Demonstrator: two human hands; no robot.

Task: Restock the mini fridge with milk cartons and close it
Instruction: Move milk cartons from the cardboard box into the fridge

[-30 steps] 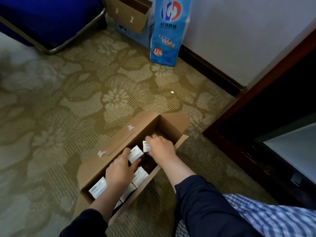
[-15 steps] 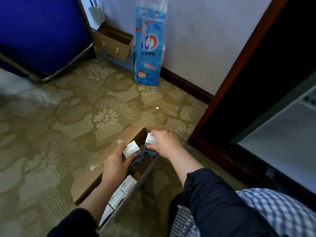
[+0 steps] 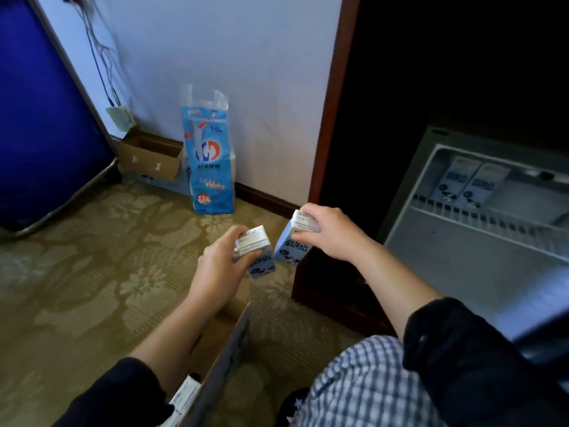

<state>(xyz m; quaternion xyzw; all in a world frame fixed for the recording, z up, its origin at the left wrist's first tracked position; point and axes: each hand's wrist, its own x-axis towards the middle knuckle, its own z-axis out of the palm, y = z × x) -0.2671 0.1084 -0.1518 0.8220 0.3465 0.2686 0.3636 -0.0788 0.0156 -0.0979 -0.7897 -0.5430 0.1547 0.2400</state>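
My left hand (image 3: 220,269) holds a small blue and white milk carton (image 3: 257,255) above the carpet. Just to its right, my right hand (image 3: 331,232) grips a second milk carton (image 3: 292,243) of the same kind. Both cartons hang in the air close together, left of the open mini fridge (image 3: 468,241). Two milk cartons (image 3: 471,183) stand at the back of the fridge's upper wire shelf. The cardboard box (image 3: 224,355) that holds more cartons lies below my left forearm, with one carton top (image 3: 184,396) showing.
A dark wooden cabinet frame (image 3: 331,118) surrounds the fridge. A tall blue plastic bag (image 3: 209,158) and a small open cardboard box (image 3: 151,155) stand against the white wall. A blue cart with a metal frame (image 3: 46,118) fills the left. The floor is patterned carpet.
Both hands have lifted a carton each out of the box and carried them up and to the right. My view has swung toward the open fridge, whose inside now shows.
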